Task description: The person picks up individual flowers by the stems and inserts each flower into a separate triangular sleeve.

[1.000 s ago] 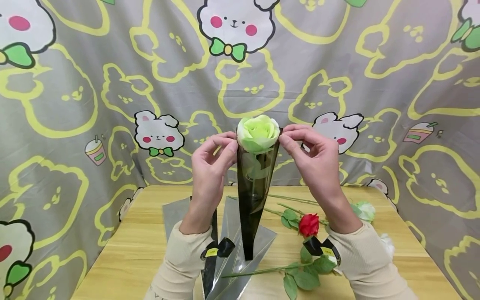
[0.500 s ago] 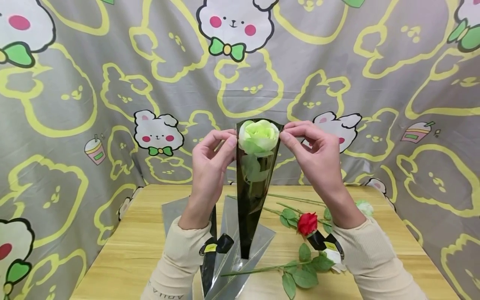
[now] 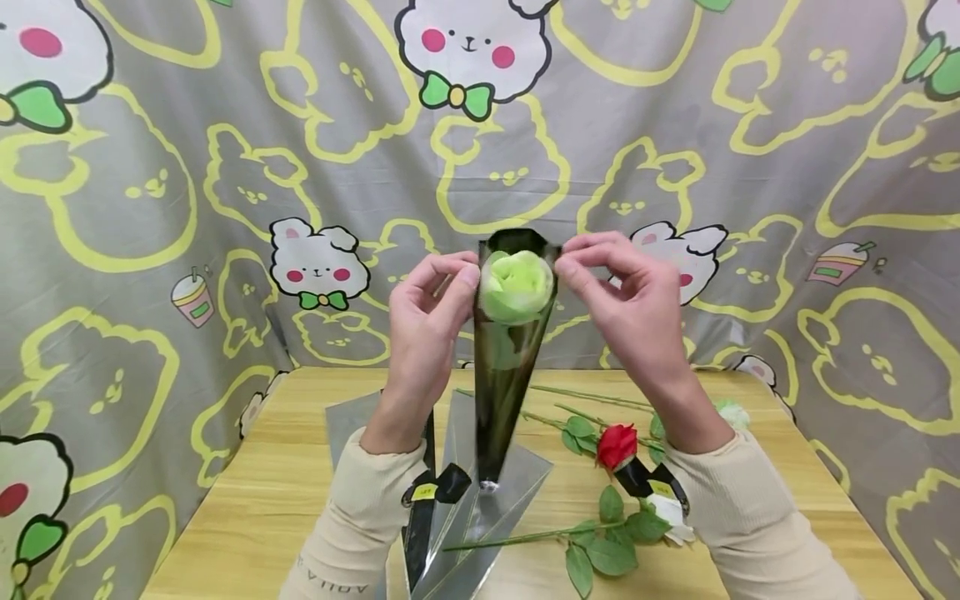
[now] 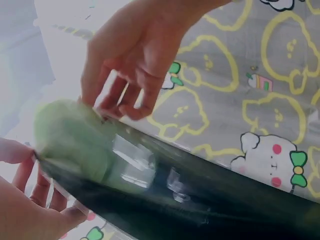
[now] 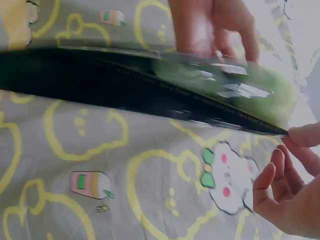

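Observation:
A pale green artificial rose [image 3: 517, 287] sits inside a tapered black flower sleeve [image 3: 501, 417] with a clear front, held upright above the table. My left hand [image 3: 427, 325] pinches the sleeve's left top edge between thumb and fingertips. On the opposite side, my right hand [image 3: 630, 308] pinches the right top corner. In the left wrist view the bloom [image 4: 70, 135] shows through the clear film, with a hand on each edge. The right wrist view has the sleeve's dark back [image 5: 100, 85] running to the pinched corner. The rose's stem is mostly hidden by the dark film.
On the wooden table [image 3: 247, 492] lie flat grey and black sleeves [image 3: 457, 533] under the forearms. A red rose [image 3: 617, 446] and a white rose [image 3: 671, 517] with green leaves lie at the right, near further stems. A patterned curtain [image 3: 495, 167] stands behind the table.
The rose first sank into the sleeve, whose dark back edge now rises above the bloom. The sleeve's lower tip has swung up and looks blurred. Both hands keep their pinch on the top edges.

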